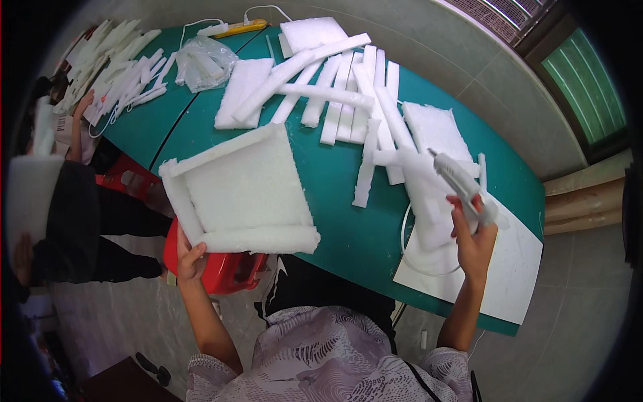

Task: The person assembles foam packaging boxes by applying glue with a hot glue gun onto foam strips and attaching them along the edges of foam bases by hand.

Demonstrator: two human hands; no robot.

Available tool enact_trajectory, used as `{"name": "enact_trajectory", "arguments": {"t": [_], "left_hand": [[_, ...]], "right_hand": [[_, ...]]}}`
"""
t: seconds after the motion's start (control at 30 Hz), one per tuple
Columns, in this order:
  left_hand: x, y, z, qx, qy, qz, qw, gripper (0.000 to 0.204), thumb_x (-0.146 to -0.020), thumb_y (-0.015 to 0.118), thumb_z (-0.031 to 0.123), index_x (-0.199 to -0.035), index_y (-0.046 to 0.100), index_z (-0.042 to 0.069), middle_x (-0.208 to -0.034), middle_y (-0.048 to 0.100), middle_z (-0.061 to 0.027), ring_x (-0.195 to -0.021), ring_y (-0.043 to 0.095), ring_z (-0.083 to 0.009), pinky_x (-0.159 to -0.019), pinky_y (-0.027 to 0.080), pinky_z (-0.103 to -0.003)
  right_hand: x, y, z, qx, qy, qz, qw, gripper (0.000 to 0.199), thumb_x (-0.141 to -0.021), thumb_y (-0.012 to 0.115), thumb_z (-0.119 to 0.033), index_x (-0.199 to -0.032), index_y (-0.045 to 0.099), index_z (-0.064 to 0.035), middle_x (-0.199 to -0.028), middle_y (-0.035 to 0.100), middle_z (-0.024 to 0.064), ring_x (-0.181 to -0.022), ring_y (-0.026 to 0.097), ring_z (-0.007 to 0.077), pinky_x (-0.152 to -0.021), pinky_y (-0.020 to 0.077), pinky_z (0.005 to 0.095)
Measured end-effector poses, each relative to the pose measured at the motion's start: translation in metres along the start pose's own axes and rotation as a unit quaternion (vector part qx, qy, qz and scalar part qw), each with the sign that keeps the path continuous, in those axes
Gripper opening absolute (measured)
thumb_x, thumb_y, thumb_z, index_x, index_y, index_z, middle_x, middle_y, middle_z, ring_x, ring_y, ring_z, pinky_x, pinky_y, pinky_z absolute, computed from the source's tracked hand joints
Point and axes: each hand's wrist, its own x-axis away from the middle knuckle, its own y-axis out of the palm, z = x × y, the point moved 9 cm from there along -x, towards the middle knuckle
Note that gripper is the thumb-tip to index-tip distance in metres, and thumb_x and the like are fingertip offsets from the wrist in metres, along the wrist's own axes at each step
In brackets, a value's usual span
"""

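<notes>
My left hand is closed on the lower left corner of a white foam panel, held tilted over the near edge of the green table. Thick foam strips line its top, left and bottom edges; its right side has no strip. In my right hand is a pale grey glue gun, gripped by the handle with its nozzle pointing up and to the left. A white cord loops beside it. Below the gun lie white foam pieces.
Loose foam strips and square foam panels cover the far part of the green table. A white board lies at right. At far left are a clear bag, a yellow power strip and people; a red stool stands below.
</notes>
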Motion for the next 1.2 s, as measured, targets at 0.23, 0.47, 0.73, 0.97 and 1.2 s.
{"name": "enact_trajectory", "arguments": {"t": [0.23, 0.47, 0.73, 0.97, 1.2], "left_hand": [[0.001, -0.003, 0.0, 0.0, 0.007, 0.004, 1.0, 0.092, -0.072, 0.07, 0.012, -0.146, 0.017, 0.004, -0.14, 0.038, -0.0154, -0.13, 0.038, -0.0299, -0.108, 0.029, -0.042], [-0.003, 0.005, -0.004, -0.002, -0.009, 0.018, 1.0, 0.097, -0.066, 0.073, 0.01, -0.146, 0.018, 0.003, -0.141, 0.037, -0.0146, -0.132, 0.036, -0.0296, -0.109, 0.027, -0.041], [-0.003, 0.016, 0.002, -0.005, 0.008, 0.007, 1.0, 0.098, -0.063, 0.076, 0.011, -0.144, 0.021, 0.003, -0.138, 0.039, -0.0138, -0.129, 0.038, -0.0297, -0.108, 0.029, -0.04], [-0.004, 0.018, 0.001, -0.007, 0.008, 0.01, 1.0, 0.099, -0.062, 0.076, 0.013, -0.144, 0.022, 0.001, -0.136, 0.041, -0.0139, -0.128, 0.039, -0.0292, -0.107, 0.03, -0.039], [-0.005, 0.018, 0.0, -0.009, 0.005, 0.013, 1.0, 0.098, -0.062, 0.076, 0.013, -0.143, 0.022, 0.001, -0.137, 0.04, -0.0139, -0.128, 0.039, -0.0296, -0.108, 0.03, -0.04]], "right_hand": [[0.007, -0.008, 0.014, -0.114, 0.046, -0.028, 0.992, 0.03, -0.09, 0.056, -0.009, -0.118, 0.054, 0.0038, -0.102, 0.066, 0.0141, -0.061, 0.051, 0.0064, -0.052, 0.0415, 0.0199], [0.034, 0.039, 0.0, -0.248, 0.073, -0.189, 0.947, 0.03, -0.088, 0.057, -0.004, -0.117, 0.056, 0.0017, -0.103, 0.067, 0.0117, -0.064, 0.052, 0.0053, -0.054, 0.043, 0.0201], [0.06, 0.091, -0.01, -0.234, 0.161, -0.383, 0.879, 0.028, -0.087, 0.065, -0.021, -0.108, 0.061, -0.0032, -0.084, 0.066, 0.0039, -0.06, 0.053, 0.0062, -0.051, 0.0425, 0.0218], [0.058, 0.097, -0.001, -0.188, 0.134, -0.387, 0.893, 0.023, -0.088, 0.064, -0.022, -0.097, 0.058, -0.0017, -0.071, 0.058, 0.0023, -0.051, 0.047, 0.0055, -0.045, 0.0366, 0.0207], [0.059, 0.097, 0.006, -0.165, 0.151, -0.398, 0.89, 0.022, -0.087, 0.063, -0.017, -0.099, 0.054, -0.0003, -0.07, 0.056, 0.0045, -0.048, 0.046, 0.006, -0.043, 0.0355, 0.0206]]}}
